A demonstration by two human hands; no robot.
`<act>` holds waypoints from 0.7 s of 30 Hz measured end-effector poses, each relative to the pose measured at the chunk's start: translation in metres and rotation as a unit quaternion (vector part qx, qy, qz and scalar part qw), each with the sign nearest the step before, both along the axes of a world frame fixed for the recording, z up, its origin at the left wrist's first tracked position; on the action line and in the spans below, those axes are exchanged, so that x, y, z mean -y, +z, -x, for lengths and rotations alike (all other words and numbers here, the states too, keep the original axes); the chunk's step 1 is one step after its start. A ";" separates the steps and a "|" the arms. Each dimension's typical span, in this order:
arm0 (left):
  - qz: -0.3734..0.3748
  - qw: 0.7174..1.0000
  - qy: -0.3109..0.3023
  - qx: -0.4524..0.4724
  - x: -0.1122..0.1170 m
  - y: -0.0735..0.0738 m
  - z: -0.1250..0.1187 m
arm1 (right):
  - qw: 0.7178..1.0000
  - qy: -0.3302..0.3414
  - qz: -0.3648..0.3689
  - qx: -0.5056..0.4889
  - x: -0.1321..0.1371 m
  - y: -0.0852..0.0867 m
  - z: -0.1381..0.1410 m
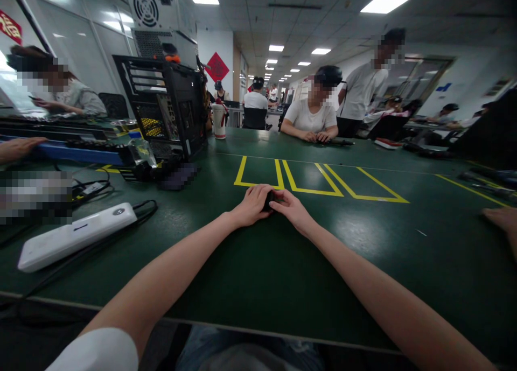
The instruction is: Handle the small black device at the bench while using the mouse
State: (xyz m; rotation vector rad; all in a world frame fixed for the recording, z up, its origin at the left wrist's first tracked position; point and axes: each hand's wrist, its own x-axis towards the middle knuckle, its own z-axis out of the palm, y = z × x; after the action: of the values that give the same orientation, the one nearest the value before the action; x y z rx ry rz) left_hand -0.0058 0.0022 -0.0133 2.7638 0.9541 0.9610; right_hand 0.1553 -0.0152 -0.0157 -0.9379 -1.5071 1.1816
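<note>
My left hand point(253, 203) and my right hand point(291, 208) meet on the green table point(250, 274), just in front of the yellow taped boxes point(315, 180). Both are curled round a small black object point(270, 198) that shows only as a dark sliver between the fingers. What it is I cannot make out. Both forearms stretch straight out from me across the table.
A white power strip point(76, 235) with black cables lies at the left. Behind it stands an open black computer case point(169, 110) with a power supply on top. Other people sit across the table and at the left; someone's hand point(503, 220) rests at the right edge.
</note>
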 end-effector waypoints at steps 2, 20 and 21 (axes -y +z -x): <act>0.001 1.000 -0.002 0.000 0.000 0.000 0.000 | 1.000 0.008 -0.011 -0.014 0.003 0.002 0.001; -0.015 1.000 -0.003 -0.014 0.000 0.001 0.000 | 1.000 0.015 0.000 -0.002 0.006 0.005 -0.002; -0.015 1.000 -0.003 -0.012 0.001 0.001 0.000 | 1.000 0.014 0.007 -0.004 0.007 0.006 -0.002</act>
State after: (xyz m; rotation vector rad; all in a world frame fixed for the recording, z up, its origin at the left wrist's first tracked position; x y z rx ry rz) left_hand -0.0059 0.0016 -0.0120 2.8088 0.9405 0.9508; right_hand 0.1568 -0.0219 -0.0100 -0.9235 -1.5119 1.2157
